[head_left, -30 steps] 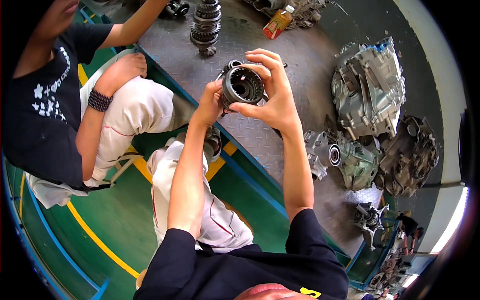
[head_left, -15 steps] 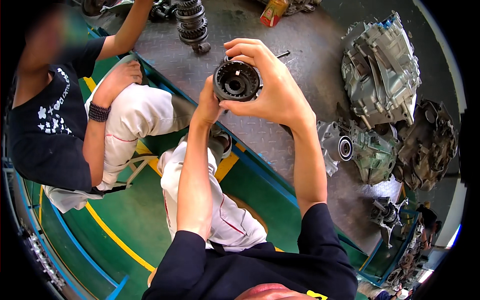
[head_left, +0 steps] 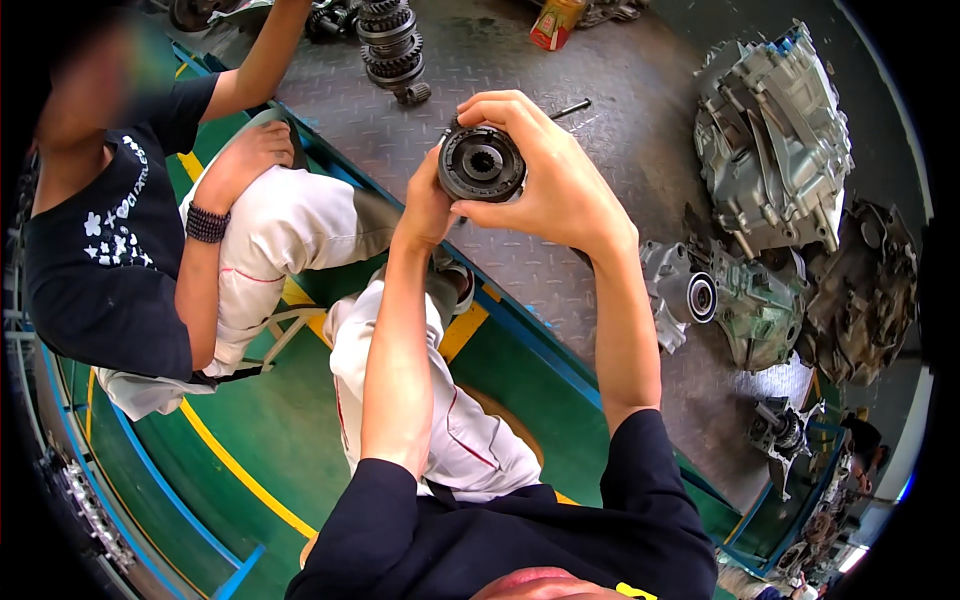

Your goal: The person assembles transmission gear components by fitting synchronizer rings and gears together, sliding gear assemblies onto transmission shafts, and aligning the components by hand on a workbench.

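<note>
The round hub (head_left: 481, 163) is now sitting a little lower and closer to the person's chest than half a second ago, its splined bore turned more squarely to the camera. The right hand (head_left: 555, 180) is wrapping the hub from the top and side, fingers (head_left: 500, 105) curled over the rim. The left hand (head_left: 428, 205) is pinching the hub's left edge, thumb side up. Both are grasping it, raised above the checker-plate platform (head_left: 600, 90).

Judgement: keeping both grips on the outer rim and leaving the bore unobstructed is helping the inspection.

Beyond, a gear shaft (head_left: 392, 45), a gearbox housing (head_left: 775, 140) and a smaller casing (head_left: 730, 300) are lying open; their interiors cannot be told. A second person's knee (head_left: 290, 225) is resting just beside.
</note>
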### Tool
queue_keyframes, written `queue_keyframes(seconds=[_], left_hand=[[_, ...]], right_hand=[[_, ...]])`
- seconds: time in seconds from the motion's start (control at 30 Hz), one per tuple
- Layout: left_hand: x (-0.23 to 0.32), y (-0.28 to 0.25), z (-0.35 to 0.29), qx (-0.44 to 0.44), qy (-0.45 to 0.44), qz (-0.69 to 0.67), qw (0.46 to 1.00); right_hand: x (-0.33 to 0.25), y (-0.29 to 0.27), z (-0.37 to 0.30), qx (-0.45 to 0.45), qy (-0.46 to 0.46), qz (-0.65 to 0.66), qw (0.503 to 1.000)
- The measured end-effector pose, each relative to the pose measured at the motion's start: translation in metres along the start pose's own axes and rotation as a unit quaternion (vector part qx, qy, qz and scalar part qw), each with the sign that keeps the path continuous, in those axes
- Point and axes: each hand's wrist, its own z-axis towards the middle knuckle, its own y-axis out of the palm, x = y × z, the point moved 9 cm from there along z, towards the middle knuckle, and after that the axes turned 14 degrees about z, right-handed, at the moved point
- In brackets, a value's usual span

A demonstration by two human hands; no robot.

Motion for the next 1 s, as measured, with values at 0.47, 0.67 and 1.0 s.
queue_keyframes(seconds=[0.47,0.67,1.0], left_hand=[[-0.019,-0.020,0.010,-0.002,0.040,0.090,0.995],[-0.025,-0.004,0.014,-0.010,-0.029,-0.053,0.998],[-0.030,-0.005,0.012,0.029,-0.048,-0.064,0.996]], right_hand=[[0.059,-0.054,-0.065,0.264,0.108,0.077,0.955],[0.099,-0.042,-0.135,0.272,0.252,-0.213,0.904],[0.144,-0.014,-0.113,0.137,0.275,-0.373,0.875]])
